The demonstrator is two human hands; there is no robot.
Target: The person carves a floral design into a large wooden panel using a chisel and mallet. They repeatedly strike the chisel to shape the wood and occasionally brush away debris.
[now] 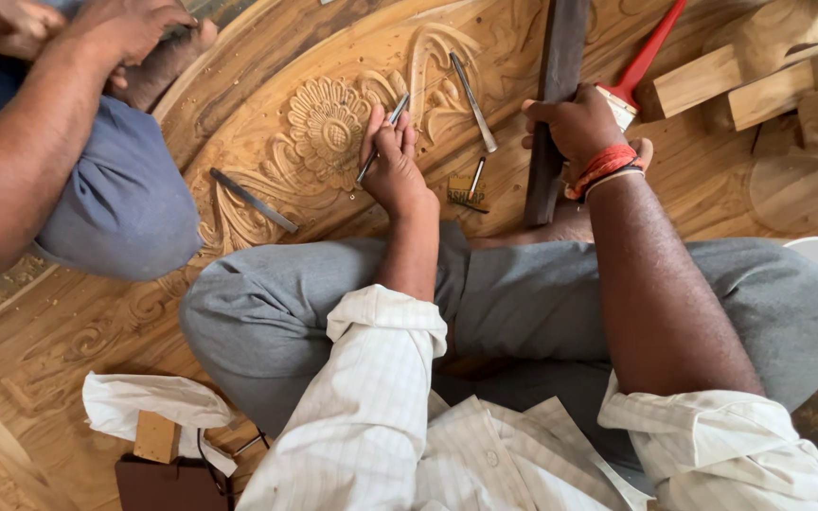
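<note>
My left hand (393, 163) grips a thin metal chisel (382, 138), its tip resting on the carved wooden panel (267, 95) beside a carved flower (326, 129). My right hand (577, 123), with red threads around the wrist, is closed on a long dark wooden stick (553, 66) that stands on the panel. I sit cross-legged on the panel in grey trousers and a white checked shirt with rolled sleeves.
Loose chisels lie on the carving: one (473, 89) near the scrollwork, one (252, 200) at the left, a short one (475, 177) by a small block. A red-handled brush (641, 62) and wood offcuts (721, 80) lie at the upper right. Another person's arm and knee (97, 170) fill the upper left. White cloth (153, 402) lies at the lower left.
</note>
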